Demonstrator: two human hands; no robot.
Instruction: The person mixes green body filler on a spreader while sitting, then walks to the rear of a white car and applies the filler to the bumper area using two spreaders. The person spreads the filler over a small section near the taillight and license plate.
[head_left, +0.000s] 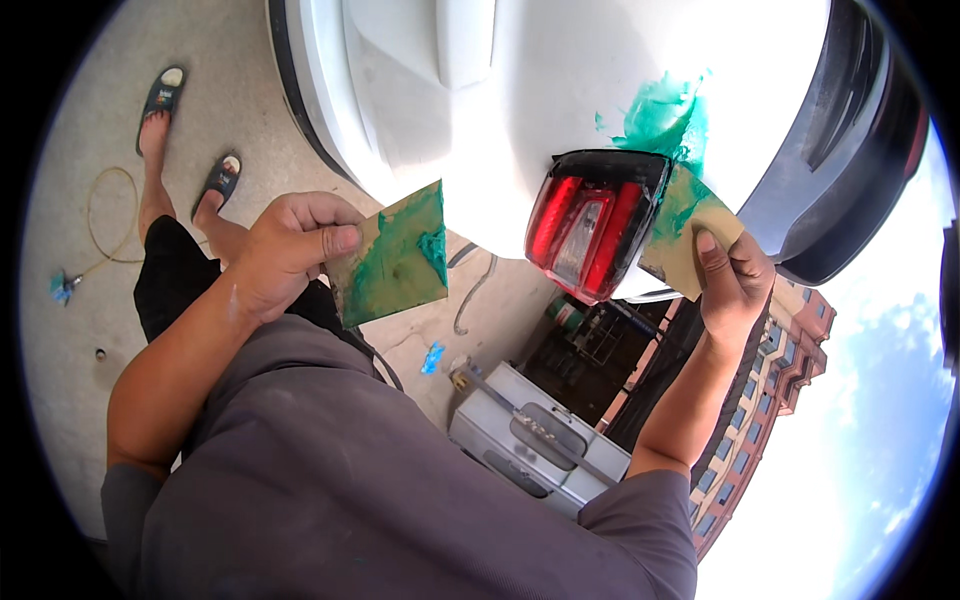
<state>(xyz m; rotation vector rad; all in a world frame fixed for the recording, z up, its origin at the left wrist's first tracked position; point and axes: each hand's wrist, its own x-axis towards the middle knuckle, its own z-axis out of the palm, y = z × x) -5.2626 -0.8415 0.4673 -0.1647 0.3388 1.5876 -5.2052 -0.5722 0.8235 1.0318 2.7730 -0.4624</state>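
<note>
My left hand pinches a flat tan filler spreader between thumb and fingers. Green putty is smeared over its face, with a thicker lump at its far edge. On the right, my right hand is closed on a second tan spreader, which also carries green putty. That spreader is beside the red and clear tail light; whether it touches the light or the panel, I cannot tell. A patch of wet green putty lies on the white car body panel, just above the light.
Dark glass and trim curve along the car's right side. A white metal box-like unit stands below the tail light. On the concrete floor lie a looped hose with a blue fitting and a crumpled blue scrap.
</note>
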